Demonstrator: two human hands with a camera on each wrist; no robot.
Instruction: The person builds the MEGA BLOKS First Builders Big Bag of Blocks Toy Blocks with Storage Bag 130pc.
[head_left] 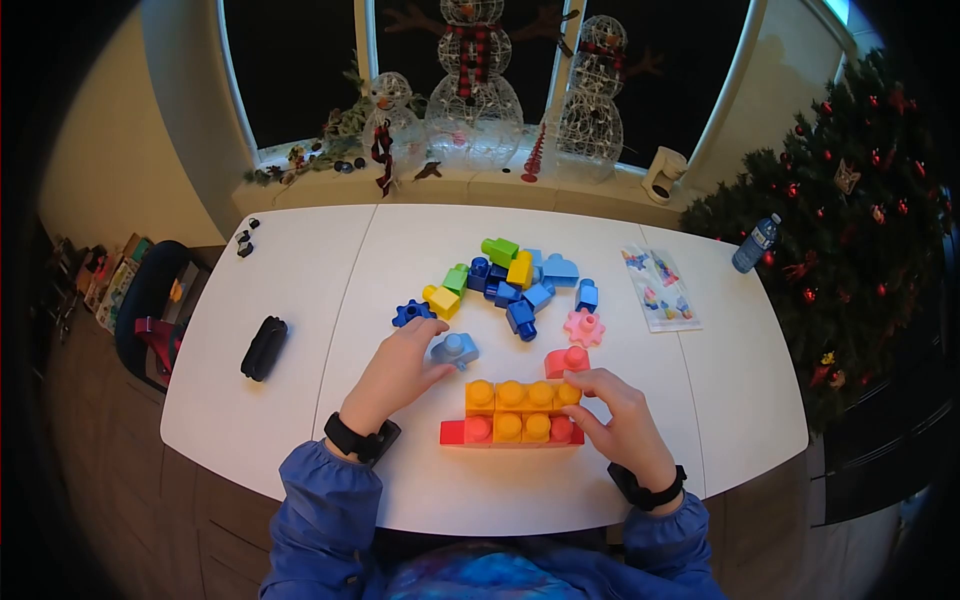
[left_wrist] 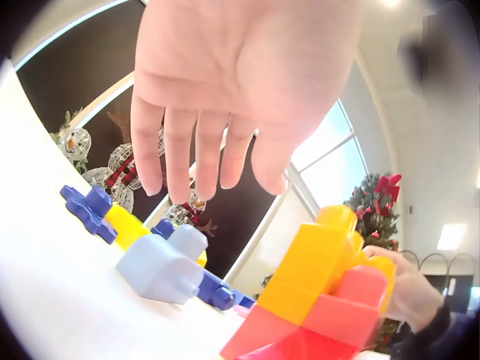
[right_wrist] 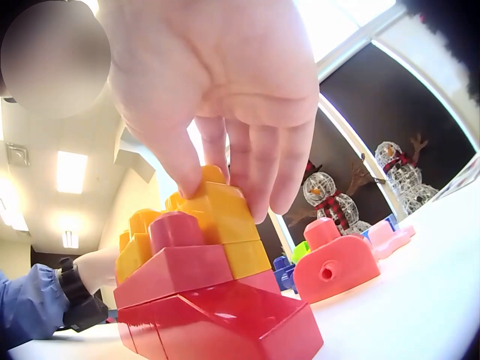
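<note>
Block stack [head_left: 508, 428] on counter [head_left: 430, 490].
Your right hand [head_left: 622, 425] pinches its right-end orange block [right_wrist: 225, 214]; your left hand [head_left: 400, 365], fingers loosely extended, holds nothing, behind-left of the stack. Bottle [head_left: 757, 243] stands far right.

In the left wrist view, the stack [left_wrist: 294, 291] under the grip hides part of the right hand [left_wrist: 414, 294], and the bottom edge cuts off its red base [left_wrist: 300, 349]. In the right wrist view, a round patch [right_wrist: 54, 56] up and left of the grip is blurred. Ahead and right of the grip, the leaflet's [head_left: 660, 290] pictures are too small to tell, possibly built figures.
</note>
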